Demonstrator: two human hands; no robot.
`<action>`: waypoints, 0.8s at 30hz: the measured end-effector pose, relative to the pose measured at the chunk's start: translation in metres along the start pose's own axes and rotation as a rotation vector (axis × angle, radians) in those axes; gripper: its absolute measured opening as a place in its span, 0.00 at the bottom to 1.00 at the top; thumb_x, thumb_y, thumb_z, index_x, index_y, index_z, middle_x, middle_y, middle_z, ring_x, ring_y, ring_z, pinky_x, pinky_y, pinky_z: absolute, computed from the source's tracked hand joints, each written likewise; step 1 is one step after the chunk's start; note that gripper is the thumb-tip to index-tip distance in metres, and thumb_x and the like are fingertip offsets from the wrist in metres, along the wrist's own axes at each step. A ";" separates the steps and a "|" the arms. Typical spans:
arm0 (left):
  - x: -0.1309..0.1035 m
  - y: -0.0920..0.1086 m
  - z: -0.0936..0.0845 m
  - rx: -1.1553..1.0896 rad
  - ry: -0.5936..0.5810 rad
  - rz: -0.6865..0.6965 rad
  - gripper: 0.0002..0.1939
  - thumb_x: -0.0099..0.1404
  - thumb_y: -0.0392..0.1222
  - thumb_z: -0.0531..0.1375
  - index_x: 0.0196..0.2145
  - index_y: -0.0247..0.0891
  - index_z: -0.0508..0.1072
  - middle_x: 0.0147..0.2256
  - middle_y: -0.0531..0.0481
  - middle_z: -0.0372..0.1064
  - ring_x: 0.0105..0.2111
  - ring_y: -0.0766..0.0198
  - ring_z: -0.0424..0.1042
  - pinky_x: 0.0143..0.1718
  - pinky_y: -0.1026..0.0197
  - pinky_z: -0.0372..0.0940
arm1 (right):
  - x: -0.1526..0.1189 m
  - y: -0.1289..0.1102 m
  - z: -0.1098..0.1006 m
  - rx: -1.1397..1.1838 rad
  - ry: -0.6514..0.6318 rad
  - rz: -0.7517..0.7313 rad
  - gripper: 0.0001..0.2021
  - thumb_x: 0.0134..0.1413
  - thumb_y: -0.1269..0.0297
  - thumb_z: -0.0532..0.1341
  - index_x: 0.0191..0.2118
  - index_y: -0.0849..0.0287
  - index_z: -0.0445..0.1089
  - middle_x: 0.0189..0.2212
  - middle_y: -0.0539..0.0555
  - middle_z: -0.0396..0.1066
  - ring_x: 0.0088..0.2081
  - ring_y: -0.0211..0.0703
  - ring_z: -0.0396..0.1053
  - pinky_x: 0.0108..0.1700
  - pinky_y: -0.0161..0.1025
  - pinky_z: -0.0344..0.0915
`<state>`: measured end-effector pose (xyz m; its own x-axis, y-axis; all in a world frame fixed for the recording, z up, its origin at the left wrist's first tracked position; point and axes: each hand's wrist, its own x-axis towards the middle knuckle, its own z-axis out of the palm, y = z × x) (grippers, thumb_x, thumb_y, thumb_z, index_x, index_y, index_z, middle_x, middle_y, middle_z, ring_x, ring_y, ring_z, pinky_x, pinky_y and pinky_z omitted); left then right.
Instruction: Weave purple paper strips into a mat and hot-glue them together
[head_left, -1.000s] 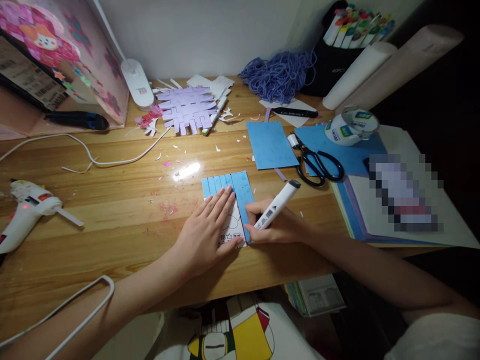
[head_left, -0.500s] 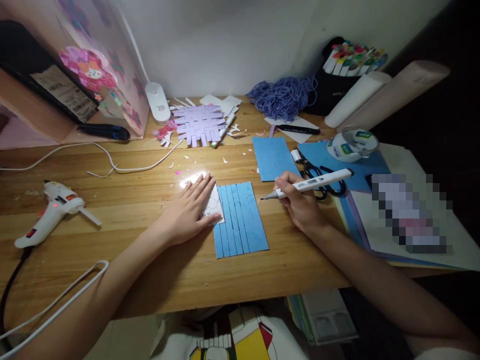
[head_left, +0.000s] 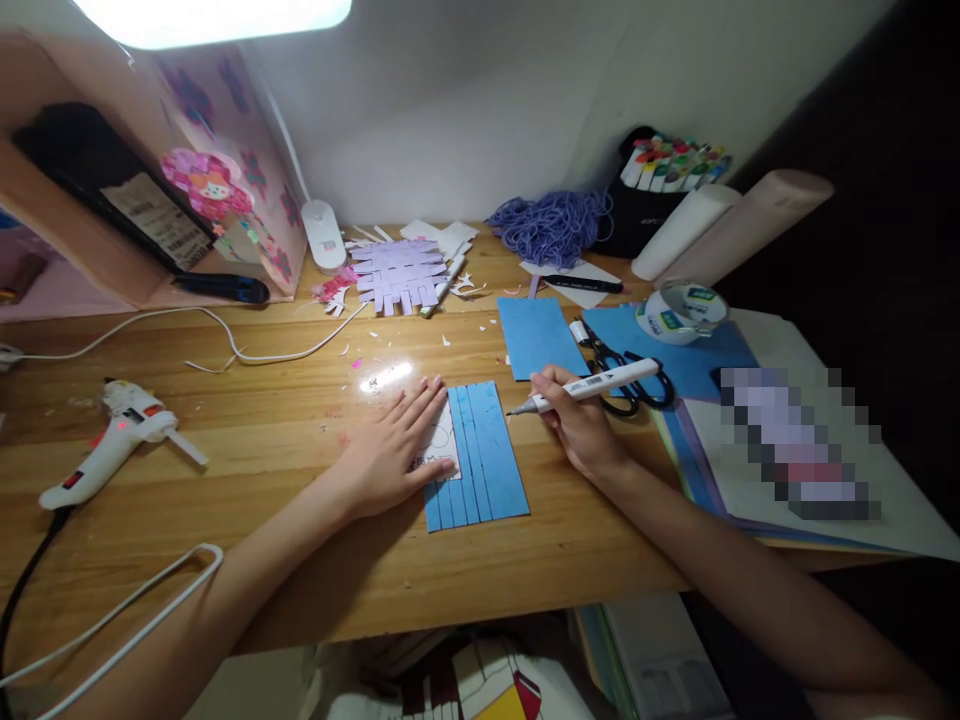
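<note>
A blue sheet (head_left: 499, 455) with several dark lines along its length lies on the wooden table. On its left part rests a small white card (head_left: 448, 450) with printed drawings, partly covered by my left hand (head_left: 397, 440), which presses flat with fingers stretched. My right hand (head_left: 581, 425), just right of the sheet, holds a white marker (head_left: 600, 384); its dark tip points left, by the sheet's right edge. Whether the tip touches anything I cannot tell. Beyond my right hand lies a plain blue sheet (head_left: 541, 335).
Black scissors (head_left: 626, 375) and a tape roll (head_left: 682, 312) lie on the right, beside stacked paper (head_left: 772, 350). Woven purple paper (head_left: 397, 272), blue-purple yarn (head_left: 551, 225) and paper scraps are at the back. A glue gun (head_left: 112, 445) and white cables occupy the left.
The view has tilted up, bringing a bright lamp in at the top. The white card has shifted right over the lined sheet with my left hand. My right hand still holds the marker.
</note>
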<state>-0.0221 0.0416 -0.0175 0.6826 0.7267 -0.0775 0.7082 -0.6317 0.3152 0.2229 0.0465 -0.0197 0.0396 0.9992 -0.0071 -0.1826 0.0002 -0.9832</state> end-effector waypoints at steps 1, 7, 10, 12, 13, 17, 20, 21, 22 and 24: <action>0.001 0.001 0.001 -0.004 0.003 0.006 0.40 0.67 0.62 0.45 0.66 0.37 0.35 0.66 0.47 0.28 0.66 0.54 0.31 0.65 0.50 0.36 | 0.000 0.000 0.000 -0.003 0.000 -0.001 0.18 0.51 0.58 0.63 0.19 0.58 0.57 0.14 0.42 0.52 0.18 0.31 0.44 0.21 0.34 0.41; 0.017 0.010 0.000 -0.033 -0.024 -0.003 0.42 0.66 0.63 0.46 0.66 0.34 0.36 0.66 0.45 0.28 0.66 0.57 0.31 0.66 0.52 0.34 | 0.003 0.002 0.002 -0.047 -0.005 0.001 0.18 0.52 0.58 0.62 0.19 0.57 0.57 0.14 0.42 0.52 0.18 0.32 0.45 0.21 0.34 0.42; 0.023 0.015 0.000 -0.044 -0.042 -0.005 0.42 0.66 0.62 0.46 0.66 0.33 0.36 0.66 0.45 0.27 0.66 0.58 0.30 0.66 0.53 0.34 | 0.004 0.003 0.001 -0.083 -0.006 0.007 0.18 0.52 0.57 0.62 0.19 0.57 0.56 0.14 0.42 0.52 0.18 0.32 0.45 0.21 0.35 0.42; 0.025 0.019 0.001 -0.046 -0.044 -0.008 0.41 0.66 0.62 0.46 0.66 0.34 0.36 0.66 0.46 0.27 0.66 0.59 0.29 0.66 0.53 0.35 | 0.006 0.004 0.000 -0.135 -0.016 -0.002 0.17 0.52 0.56 0.62 0.20 0.56 0.57 0.14 0.42 0.53 0.18 0.32 0.47 0.21 0.34 0.44; 0.026 0.020 0.002 -0.047 -0.042 -0.007 0.41 0.66 0.62 0.46 0.66 0.34 0.36 0.66 0.46 0.27 0.66 0.59 0.29 0.66 0.54 0.35 | 0.007 0.005 0.000 -0.175 -0.019 -0.015 0.17 0.52 0.55 0.62 0.21 0.56 0.58 0.15 0.42 0.53 0.18 0.33 0.48 0.22 0.34 0.45; 0.029 0.022 0.005 -0.054 -0.013 -0.003 0.42 0.66 0.63 0.46 0.66 0.33 0.35 0.66 0.46 0.27 0.66 0.60 0.29 0.66 0.54 0.35 | 0.012 0.010 0.003 -0.328 -0.012 -0.106 0.13 0.51 0.54 0.62 0.26 0.56 0.61 0.20 0.44 0.59 0.23 0.35 0.57 0.26 0.34 0.54; 0.029 0.023 0.007 -0.053 0.017 0.000 0.42 0.66 0.62 0.46 0.66 0.33 0.36 0.67 0.46 0.28 0.66 0.60 0.31 0.66 0.54 0.36 | 0.016 0.013 0.006 -0.369 -0.031 -0.160 0.12 0.51 0.56 0.63 0.28 0.56 0.62 0.24 0.46 0.63 0.26 0.37 0.61 0.30 0.35 0.58; 0.029 0.023 0.007 -0.051 0.025 0.002 0.42 0.66 0.61 0.47 0.66 0.33 0.35 0.67 0.45 0.28 0.66 0.60 0.31 0.66 0.54 0.36 | 0.017 0.015 0.006 -0.377 -0.040 -0.167 0.11 0.51 0.56 0.63 0.28 0.56 0.63 0.24 0.47 0.63 0.27 0.38 0.62 0.30 0.36 0.59; 0.029 0.023 0.007 -0.049 0.031 0.004 0.42 0.66 0.61 0.47 0.66 0.33 0.35 0.67 0.45 0.28 0.66 0.60 0.32 0.66 0.54 0.36 | 0.018 0.015 0.007 -0.384 -0.049 -0.169 0.11 0.51 0.57 0.63 0.28 0.56 0.63 0.25 0.47 0.64 0.28 0.38 0.62 0.31 0.36 0.60; 0.028 0.024 0.007 -0.044 0.034 0.001 0.42 0.66 0.60 0.48 0.66 0.33 0.35 0.67 0.45 0.27 0.66 0.59 0.32 0.66 0.54 0.37 | 0.019 0.016 0.006 -0.386 -0.070 -0.168 0.10 0.50 0.58 0.64 0.29 0.56 0.64 0.27 0.47 0.65 0.29 0.38 0.63 0.32 0.36 0.61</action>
<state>0.0154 0.0451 -0.0192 0.6762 0.7353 -0.0455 0.6986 -0.6204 0.3564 0.2146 0.0657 -0.0348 -0.0315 0.9868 0.1588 0.2028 0.1619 -0.9658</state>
